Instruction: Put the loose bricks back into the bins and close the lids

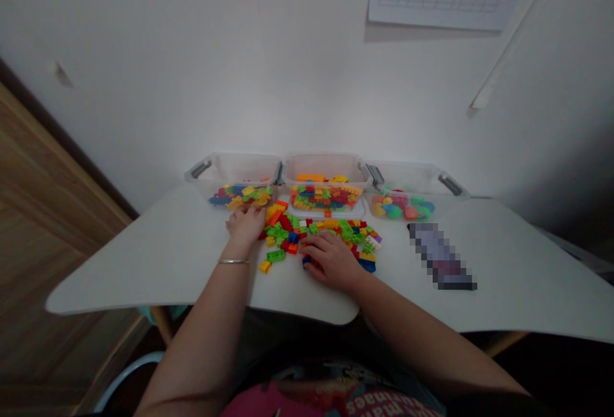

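A pile of toy building bricks (281,235) in red, green, yellow, orange and blue lies spread on the white table. My left hand (245,225) rests at the pile's left edge, just in front of the left clear box (230,171). Its fingers look loosely spread, with nothing visible in them. Beside its fingertips lies a long orange brick (277,213). Over the pile's front, my right hand (333,262) has its fingers apart and bent, touching bricks. Red and dark blue bricks show between its thumb and fingers; the palm hides others.
A middle clear box (326,164) holds more bricks, and a right clear box (412,174) holds colourful rounded pieces. A white lid (355,210) lies before the middle box. On the right is a blurred-out flat dark object (441,256). A wall stands behind the table (158,257).
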`<state>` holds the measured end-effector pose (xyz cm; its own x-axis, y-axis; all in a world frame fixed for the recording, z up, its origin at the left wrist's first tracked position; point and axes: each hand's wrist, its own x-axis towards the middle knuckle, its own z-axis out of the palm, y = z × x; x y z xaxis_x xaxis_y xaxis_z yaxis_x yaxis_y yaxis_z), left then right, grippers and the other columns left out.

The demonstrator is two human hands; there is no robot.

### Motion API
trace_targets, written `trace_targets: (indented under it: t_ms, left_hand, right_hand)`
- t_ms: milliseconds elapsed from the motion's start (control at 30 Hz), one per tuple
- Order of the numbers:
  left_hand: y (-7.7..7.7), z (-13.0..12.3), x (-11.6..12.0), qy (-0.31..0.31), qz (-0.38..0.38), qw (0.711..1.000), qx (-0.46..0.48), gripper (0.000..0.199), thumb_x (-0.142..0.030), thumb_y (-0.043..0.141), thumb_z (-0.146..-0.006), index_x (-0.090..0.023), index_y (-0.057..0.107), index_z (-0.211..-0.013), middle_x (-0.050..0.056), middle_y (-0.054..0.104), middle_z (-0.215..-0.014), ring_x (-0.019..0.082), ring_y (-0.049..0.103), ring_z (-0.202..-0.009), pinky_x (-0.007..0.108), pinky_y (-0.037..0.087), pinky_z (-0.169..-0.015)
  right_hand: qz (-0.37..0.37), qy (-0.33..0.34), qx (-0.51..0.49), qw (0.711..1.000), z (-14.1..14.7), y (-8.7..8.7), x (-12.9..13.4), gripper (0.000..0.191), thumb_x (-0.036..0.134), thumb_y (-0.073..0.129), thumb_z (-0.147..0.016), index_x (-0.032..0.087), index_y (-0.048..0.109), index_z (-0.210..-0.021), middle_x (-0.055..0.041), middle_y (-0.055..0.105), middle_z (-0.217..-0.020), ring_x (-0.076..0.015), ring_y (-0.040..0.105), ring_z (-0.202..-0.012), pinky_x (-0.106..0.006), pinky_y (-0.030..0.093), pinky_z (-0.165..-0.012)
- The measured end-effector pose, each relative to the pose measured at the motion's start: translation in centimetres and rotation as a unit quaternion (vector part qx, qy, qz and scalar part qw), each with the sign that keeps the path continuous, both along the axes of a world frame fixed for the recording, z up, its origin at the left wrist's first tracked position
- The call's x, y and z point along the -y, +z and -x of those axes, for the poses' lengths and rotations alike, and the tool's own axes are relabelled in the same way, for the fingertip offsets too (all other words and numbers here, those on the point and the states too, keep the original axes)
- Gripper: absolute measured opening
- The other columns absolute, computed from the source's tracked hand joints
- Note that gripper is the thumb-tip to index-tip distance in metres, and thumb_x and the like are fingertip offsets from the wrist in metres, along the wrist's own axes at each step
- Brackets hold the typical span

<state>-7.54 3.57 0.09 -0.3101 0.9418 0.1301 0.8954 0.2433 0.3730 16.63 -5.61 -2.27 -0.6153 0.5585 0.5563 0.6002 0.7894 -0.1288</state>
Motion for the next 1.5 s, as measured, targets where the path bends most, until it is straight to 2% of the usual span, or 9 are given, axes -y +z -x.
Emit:
trace_targets:
  t_ms: [100, 200, 300, 433, 600, 733, 967, 1167, 1500]
  left_hand:
    - [0.1, -0.5, 0.3, -0.019, 0.037, 0.999, -0.012, 0.050, -0.042, 0.032, -0.095, -0.022, 0.067, -0.125, 0.013, 0.057, -0.141, 0.034, 0.047, -0.132, 0.048, 0.038, -0.108]
    - [0.3, -1.2, 0.6, -0.039, 0.048, 0.998, -0.024, 0.050, -0.044, 0.036, -0.093, -0.020, 0.067, -0.125, 0.015, 0.060, -0.137, 0.036, 0.048, -0.132, 0.048, 0.039, -0.106]
    - [0.8, -1.6, 0.9, -0.014, 0.036, 0.999, -0.015, 0.052, -0.050, 0.044, -0.088, -0.020, 0.067, -0.125, 0.019, 0.062, -0.134, 0.040, 0.055, -0.122, 0.051, 0.045, -0.097]
    - [1.6, -1.7, 1.0, -0.030, 0.022, 0.999, -0.022, 0.049, -0.044, 0.041, -0.091, -0.017, 0.068, -0.120, 0.021, 0.070, -0.118, 0.039, 0.065, -0.107, 0.050, 0.050, -0.086]
    - [2.2, -3.0, 1.1, -0.175, -0.096, 0.971, -0.132, 0.040, -0.033, 0.042, -0.093, -0.016, 0.072, -0.115, 0.017, 0.071, -0.113, 0.032, 0.061, -0.111, 0.046, 0.045, -0.100]
    - [1.8, -4.3, 1.1, -0.249, -0.128, 0.953, -0.116, 0.040, -0.034, 0.042, -0.096, -0.017, 0.071, -0.117, 0.013, 0.070, -0.116, 0.029, 0.060, -0.112, 0.042, 0.044, -0.102]
    - [0.2, -4.0, 1.1, -0.241, -0.089, 0.957, -0.133, 0.040, -0.034, 0.045, -0.095, -0.015, 0.070, -0.119, 0.015, 0.070, -0.118, 0.030, 0.062, -0.112, 0.043, 0.046, -0.100]
    - [-0.5, -3.5, 0.6, -0.268, -0.110, 0.955, -0.069, 0.037, -0.026, 0.043, -0.093, -0.017, 0.071, -0.116, 0.011, 0.072, -0.119, 0.026, 0.062, -0.113, 0.037, 0.046, -0.103]
    - [-0.1, -3.5, 1.2, -0.247, -0.135, 0.959, -0.047, 0.037, -0.018, 0.041, -0.089, -0.018, 0.071, -0.111, 0.010, 0.072, -0.115, 0.024, 0.064, -0.109, 0.036, 0.048, -0.098]
  right_hand:
    - [-0.009, -0.030, -0.014, 0.999, 0.2, 0.0, 0.3, 0.028, 0.023, 0.060, -0.088, 0.020, 0.068, -0.115, -0.0088, 0.071, -0.120, -0.0260, 0.061, -0.107, -0.045, 0.045, -0.100]
    - [-0.009, -0.073, -0.032, 0.997, 0.2, 0.0, 0.5, 0.031, 0.020, 0.060, -0.086, 0.019, 0.068, -0.117, -0.0089, 0.072, -0.119, -0.0258, 0.061, -0.106, -0.045, 0.043, -0.103]
    - [0.001, -0.106, -0.044, 0.993, 0.0, 0.0, 0.5, 0.029, 0.019, 0.062, -0.084, 0.019, 0.069, -0.112, -0.0092, 0.073, -0.112, -0.0259, 0.062, -0.103, -0.046, 0.041, -0.104]
    - [0.025, -0.134, -0.061, 0.989, -0.6, 0.0, 0.2, 0.027, 0.021, 0.065, -0.080, 0.020, 0.070, -0.106, -0.0092, 0.075, -0.107, -0.0270, 0.063, -0.101, -0.048, 0.040, -0.104]
    - [0.039, -0.144, -0.071, 0.986, -0.9, -0.1, -0.2, 0.023, 0.026, 0.067, -0.082, 0.021, 0.071, -0.104, -0.0090, 0.074, -0.105, -0.0275, 0.063, -0.100, -0.048, 0.042, -0.100]
    - [0.029, -0.114, -0.051, 0.992, -0.6, -0.1, -0.5, 0.028, 0.035, 0.068, -0.085, 0.021, 0.072, -0.109, -0.0098, 0.073, -0.110, -0.0276, 0.061, -0.103, -0.047, 0.044, -0.098]
    - [0.042, -0.125, -0.059, 0.989, -0.2, 0.2, -0.6, 0.020, 0.031, 0.072, -0.082, 0.021, 0.073, -0.099, -0.0080, 0.074, -0.106, -0.0271, 0.061, -0.101, -0.046, 0.046, -0.097]
    - [0.048, -0.127, -0.079, 0.988, -0.4, 0.0, -0.8, 0.017, 0.032, 0.074, -0.080, 0.021, 0.070, -0.093, -0.0076, 0.074, -0.099, -0.0265, 0.062, -0.098, -0.045, 0.045, -0.096]
    - [0.050, -0.135, -0.110, 0.983, -0.6, -0.3, -1.1, 0.007, 0.021, 0.068, -0.080, 0.022, 0.068, -0.086, -0.0065, 0.072, -0.089, -0.0255, 0.061, -0.091, -0.042, 0.047, -0.089]
